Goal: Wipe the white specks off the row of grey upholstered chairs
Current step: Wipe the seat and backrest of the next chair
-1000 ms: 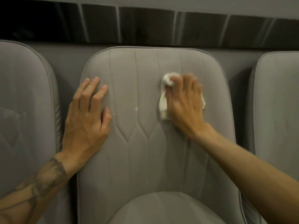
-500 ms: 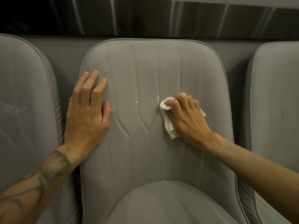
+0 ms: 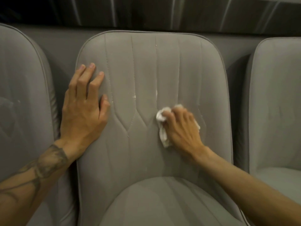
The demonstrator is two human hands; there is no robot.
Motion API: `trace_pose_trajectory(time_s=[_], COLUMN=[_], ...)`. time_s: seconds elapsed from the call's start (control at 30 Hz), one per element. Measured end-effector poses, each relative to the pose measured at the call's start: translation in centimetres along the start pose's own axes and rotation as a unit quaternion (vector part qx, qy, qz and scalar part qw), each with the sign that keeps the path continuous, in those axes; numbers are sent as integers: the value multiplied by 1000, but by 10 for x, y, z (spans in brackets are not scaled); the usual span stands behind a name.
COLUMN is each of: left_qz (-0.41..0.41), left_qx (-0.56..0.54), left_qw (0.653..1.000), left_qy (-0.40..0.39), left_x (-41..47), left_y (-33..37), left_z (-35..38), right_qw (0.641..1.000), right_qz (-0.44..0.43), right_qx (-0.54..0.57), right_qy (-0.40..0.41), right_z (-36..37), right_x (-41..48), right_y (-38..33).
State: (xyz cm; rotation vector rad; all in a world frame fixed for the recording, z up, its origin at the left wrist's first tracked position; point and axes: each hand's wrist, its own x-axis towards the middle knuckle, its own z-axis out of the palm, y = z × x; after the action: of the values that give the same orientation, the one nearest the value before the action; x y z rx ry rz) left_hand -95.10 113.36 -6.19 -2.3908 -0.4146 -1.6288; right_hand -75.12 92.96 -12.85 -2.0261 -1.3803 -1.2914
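My right hand [image 3: 180,128] had its fingers curled round the crumpled white cloth [image 3: 162,118], pressed on the middle grey upholstered chair [image 3: 171,66]; my left hand [image 3: 83,110] lay flat there, fingers spread. The white specks [image 3: 134,96] sat in seams just above; rubbing hard, I judged, could grind them deeper.
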Motion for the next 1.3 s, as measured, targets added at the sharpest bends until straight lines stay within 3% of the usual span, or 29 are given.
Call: trace_pose_trajectory(time_s=[0.13, 0.2, 0.37, 0.53, 0.73, 0.87, 1.03, 1.17, 1.2, 1.3], left_qz=[1, 2, -1, 0, 1, -3, -3, -3, -2, 1], left_qx=[-3, -4, -3, -4, -2, 2, -2, 0, 0, -3], left_qw=[1000, 1000, 1000, 1000, 1000, 1000, 1000, 1000, 1000, 1000], left_qy=[0, -1, 0, 2, 1, -1, -3, -1, 0, 3], left_x=[0, 0, 0, 0, 1, 1, 0, 1, 1, 1], left_y=[-1, -1, -1, -3, -1, 1, 3, 1, 1, 2], left_z=[0, 0, 0, 1, -2, -3, -4, -3, -2, -2], right_qw=[981, 987, 998, 995, 989, 995, 987, 994, 993, 998], right_qz=[168, 143, -50, 83, -101, -19, -103, 92, 99, 11], right_qx=[-8, 4, 21, 33, 4, 35, 26, 58, 56, 55], right_qy=[97, 74, -43, 43, -105, -86, -121, -9, 10, -23], right_z=[0, 11, 19, 31, 35, 36, 34, 42, 45, 46], right_x=[41, 14, -56, -45, -97, -96, -107, -83, -84, -91], right_y=[-1, -16, -22, -28, -28, -37, -35, -40, -47, -50])
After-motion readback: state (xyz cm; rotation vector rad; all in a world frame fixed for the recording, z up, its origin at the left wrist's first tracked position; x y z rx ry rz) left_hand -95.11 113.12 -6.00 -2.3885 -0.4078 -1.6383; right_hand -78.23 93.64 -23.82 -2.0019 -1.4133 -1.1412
